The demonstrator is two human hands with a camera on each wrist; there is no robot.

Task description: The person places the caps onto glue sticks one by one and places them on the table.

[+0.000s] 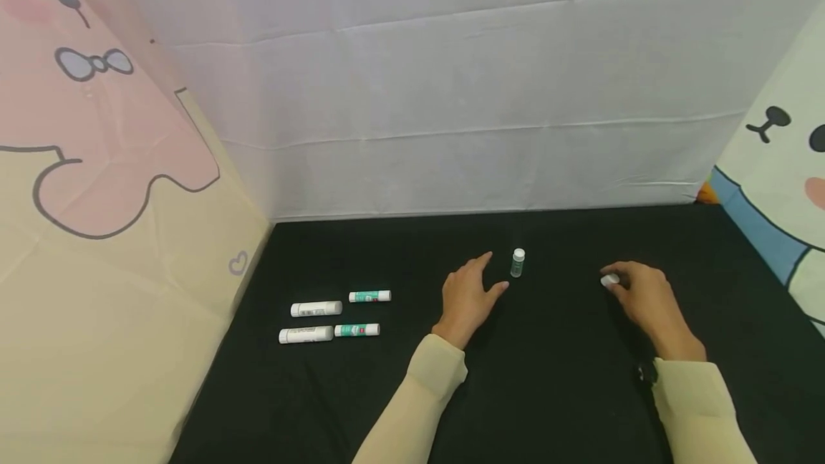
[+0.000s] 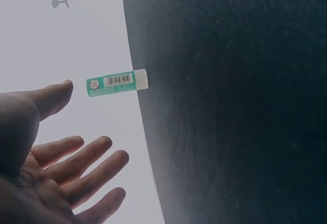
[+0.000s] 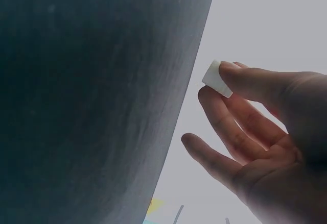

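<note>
A small tube [image 1: 518, 264] with a green label and a white end stands upright on the black table. The left wrist view shows a barcode on the label of this tube [image 2: 117, 82]. My left hand [image 1: 465, 299] is just left of it, fingers spread and thumb pointing toward it, apart from the tube. Off to the right, my right hand [image 1: 647, 303] pinches a small white cap [image 3: 217, 79] between thumb and fingertips, above the table. The little finger is held away from the cap in the right wrist view.
Two white tubes [image 1: 316, 308] and two green-and-white tubes [image 1: 370, 296] lie on the left part of the black table [image 1: 515, 392]. A white cloth wall [image 1: 412, 127] rises at the back edge, with cartoon-printed cloths [image 1: 97, 127] at both sides.
</note>
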